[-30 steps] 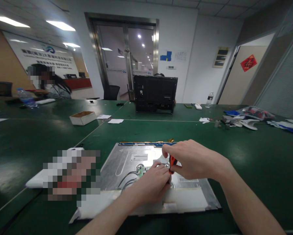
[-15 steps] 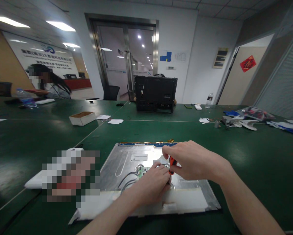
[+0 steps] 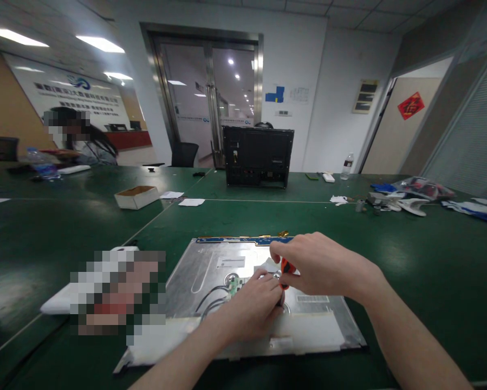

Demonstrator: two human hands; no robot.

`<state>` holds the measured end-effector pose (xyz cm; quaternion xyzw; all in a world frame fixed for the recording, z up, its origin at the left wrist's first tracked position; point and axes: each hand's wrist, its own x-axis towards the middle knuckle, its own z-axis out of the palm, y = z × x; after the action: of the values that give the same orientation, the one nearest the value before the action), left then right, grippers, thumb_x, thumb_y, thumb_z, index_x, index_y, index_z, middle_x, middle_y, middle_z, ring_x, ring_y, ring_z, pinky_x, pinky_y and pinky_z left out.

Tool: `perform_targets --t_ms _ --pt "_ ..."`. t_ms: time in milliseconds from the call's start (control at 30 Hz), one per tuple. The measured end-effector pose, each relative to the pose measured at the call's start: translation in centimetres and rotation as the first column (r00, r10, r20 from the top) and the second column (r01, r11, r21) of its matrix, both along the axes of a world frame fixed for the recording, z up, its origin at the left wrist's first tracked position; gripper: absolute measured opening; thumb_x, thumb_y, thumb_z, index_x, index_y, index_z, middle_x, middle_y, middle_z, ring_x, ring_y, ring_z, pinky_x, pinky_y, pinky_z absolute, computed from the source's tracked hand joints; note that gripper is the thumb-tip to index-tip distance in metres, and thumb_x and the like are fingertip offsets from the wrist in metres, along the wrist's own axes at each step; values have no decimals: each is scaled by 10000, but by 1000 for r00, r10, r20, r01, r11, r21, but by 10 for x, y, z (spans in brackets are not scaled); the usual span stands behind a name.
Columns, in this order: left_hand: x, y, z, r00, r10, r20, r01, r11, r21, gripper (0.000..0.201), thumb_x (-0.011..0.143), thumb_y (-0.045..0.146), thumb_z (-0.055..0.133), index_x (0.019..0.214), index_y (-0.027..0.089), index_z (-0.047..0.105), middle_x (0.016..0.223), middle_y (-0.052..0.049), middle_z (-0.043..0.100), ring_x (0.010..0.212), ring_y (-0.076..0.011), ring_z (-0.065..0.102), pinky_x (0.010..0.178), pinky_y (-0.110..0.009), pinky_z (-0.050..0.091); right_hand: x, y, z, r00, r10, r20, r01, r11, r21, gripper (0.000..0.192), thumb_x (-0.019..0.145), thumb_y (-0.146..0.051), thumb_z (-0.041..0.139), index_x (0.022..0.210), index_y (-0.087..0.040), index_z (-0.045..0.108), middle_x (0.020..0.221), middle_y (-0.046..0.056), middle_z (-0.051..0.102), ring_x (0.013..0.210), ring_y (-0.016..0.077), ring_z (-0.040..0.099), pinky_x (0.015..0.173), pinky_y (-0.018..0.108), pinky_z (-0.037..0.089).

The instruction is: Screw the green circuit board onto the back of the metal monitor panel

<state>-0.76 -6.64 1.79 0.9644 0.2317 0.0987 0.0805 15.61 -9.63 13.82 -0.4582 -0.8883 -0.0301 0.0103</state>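
My right hand (image 3: 322, 265) is closed around the handle of an orange and black screwdriver (image 3: 284, 274), held over the middle of a flat metal display panel (image 3: 210, 260). My left hand (image 3: 257, 303) lies low over the panel, right beside the screwdriver, its fingers bent together. Whatever those fingertips grip is hidden, and so is the screwdriver's tip. Left of them, a small green circuit board (image 3: 235, 285) with dark cables (image 3: 210, 295) shows partly from under the hand. A blue circuit strip (image 3: 235, 240) runs along the panel's far edge.
A black monitor housing (image 3: 259, 157) stands upright across the green table (image 3: 406, 271). Farther left is an open white box (image 3: 136, 197). A white object (image 3: 58, 300), partly blurred out, lies left of the panel. Scraps and bags (image 3: 422, 189) pile up at right. A person (image 3: 89, 146) sits far left.
The screwdriver handle has turned slightly in my right hand, showing more orange. My left hand stays in place, and the panel has not moved.
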Motion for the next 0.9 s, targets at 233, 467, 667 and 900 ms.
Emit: perform_targets --t_ms 233,467,667,900 --pt "-2 2 -1 1000 -21 -7 21 1000 -14 83 773 125 555 832 183 550 951 -44 622 937 -223 560 983 -398 317 2 0 0 1000 17 -16 -17 1000 -23 142 823 -244 535 961 -216 555 788 9 686 634 169 604 496 258 234" --pt "-3 2 -2 1000 -16 -2 16 1000 -19 69 775 141 548 824 188 536 945 -40 611 926 -223 549 958 -401 334 2 -1 2 1000 -8 11 8 999 -40 152 830 -255 537 978 -223 552 814 16 691 656 173 615 508 259 261" --pt "-2 2 -1 1000 -17 -19 16 1000 -19 60 770 160 552 819 182 527 936 -42 605 909 -222 546 948 -405 345 5 -2 5 1000 -17 0 17 1000 -16 180 825 -257 566 1002 -227 565 822 16 695 684 180 621 523 257 279" --pt "-4 0 4 1000 -21 1 21 1000 -22 169 728 192 599 875 186 516 970 -46 591 920 -232 526 926 -403 350 11 -3 6 1000 -26 -17 26 1000 4 185 795 -283 617 966 -227 573 755 4 669 638 164 586 520 250 270"
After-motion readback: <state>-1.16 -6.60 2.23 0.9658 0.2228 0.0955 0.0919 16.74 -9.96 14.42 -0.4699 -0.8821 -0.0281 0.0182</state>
